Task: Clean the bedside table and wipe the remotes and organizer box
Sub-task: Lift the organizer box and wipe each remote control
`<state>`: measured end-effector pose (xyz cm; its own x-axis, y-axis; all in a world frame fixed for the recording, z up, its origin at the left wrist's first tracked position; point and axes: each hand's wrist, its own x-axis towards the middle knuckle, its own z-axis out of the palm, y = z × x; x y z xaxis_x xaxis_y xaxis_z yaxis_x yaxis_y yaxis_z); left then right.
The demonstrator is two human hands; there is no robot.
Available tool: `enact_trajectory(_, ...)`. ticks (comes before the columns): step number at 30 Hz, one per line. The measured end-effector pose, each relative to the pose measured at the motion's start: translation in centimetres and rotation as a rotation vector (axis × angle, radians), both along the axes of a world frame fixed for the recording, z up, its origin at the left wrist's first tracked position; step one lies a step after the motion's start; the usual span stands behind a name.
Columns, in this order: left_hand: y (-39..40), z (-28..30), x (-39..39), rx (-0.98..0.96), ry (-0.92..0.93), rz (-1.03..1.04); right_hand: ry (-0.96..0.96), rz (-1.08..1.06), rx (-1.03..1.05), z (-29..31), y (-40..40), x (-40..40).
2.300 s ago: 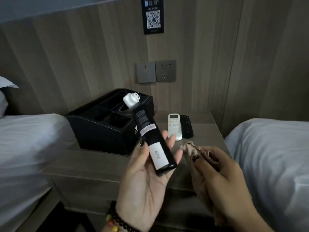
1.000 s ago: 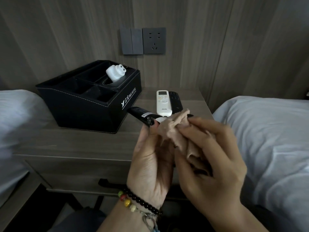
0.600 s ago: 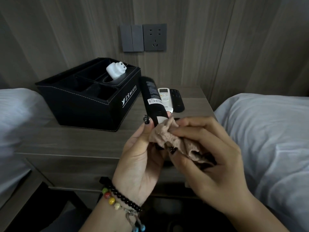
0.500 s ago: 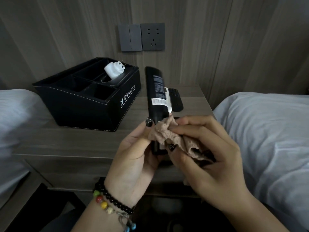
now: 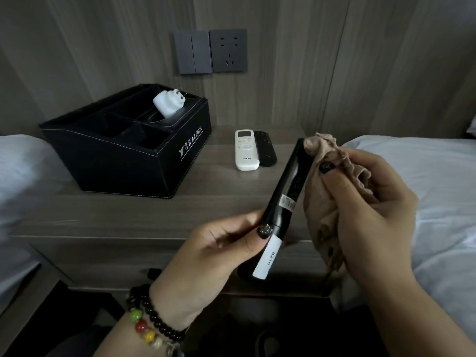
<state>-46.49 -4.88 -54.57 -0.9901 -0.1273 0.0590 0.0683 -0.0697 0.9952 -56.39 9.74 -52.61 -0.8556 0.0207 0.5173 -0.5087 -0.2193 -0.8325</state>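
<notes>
Centre frame, the left hand (image 5: 221, 243) pinches the black remote (image 5: 283, 202) aloft while the right hand (image 5: 373, 215) bunches the beige cloth (image 5: 322, 155) against its top. White remote (image 5: 246, 150), dark remote (image 5: 266, 148) and organizer box (image 5: 123, 161) on the bedside table (image 5: 128, 217) look yet to wipe.

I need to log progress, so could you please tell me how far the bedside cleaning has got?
Nothing shows as finished. In hand: the left hand grips a black remote while the right hand presses a beige cloth to it. Seemingly left: the white remote, the second black remote, the organizer box and the tabletop.
</notes>
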Motion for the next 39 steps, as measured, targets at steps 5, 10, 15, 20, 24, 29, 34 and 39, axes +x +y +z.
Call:
enact_trajectory(5,0.3,0.3,0.0,-0.367,0.117,0.133,0.196,-0.133,0.176,-0.7,-0.1,0.0)
enact_trajectory(10,-0.3,-0.3,0.3,-0.718,0.29,0.255,0.047,-0.001,0.034,0.2,0.3,0.0)
enact_trajectory(15,-1.0,-0.7,0.5,-0.83,0.385,0.24,-0.278,0.24,-0.055,0.5,1.6,-1.9)
enact_trajectory(20,-2.1,-0.2,1.1,-0.85,0.474,0.23,-0.558,0.657,-0.186,1.3,2.3,-1.9)
enact_trajectory(24,-2.3,-0.2,1.6,-0.706,0.377,0.166,-0.623,0.734,-0.176,0.9,2.3,-2.4)
enact_trajectory(29,-0.7,-0.4,1.3,-0.462,0.119,-0.042,-0.59,0.652,-0.175,-0.3,0.6,-1.9)
enact_trajectory(34,1.1,0.1,0.8,-0.33,0.145,-0.04,-0.292,0.251,-0.107,-0.9,-0.5,-0.5)
enact_trajectory(39,2.0,-0.6,-0.3,-0.121,0.147,0.117,-0.095,0.108,0.0,-1.4,-1.7,0.9)
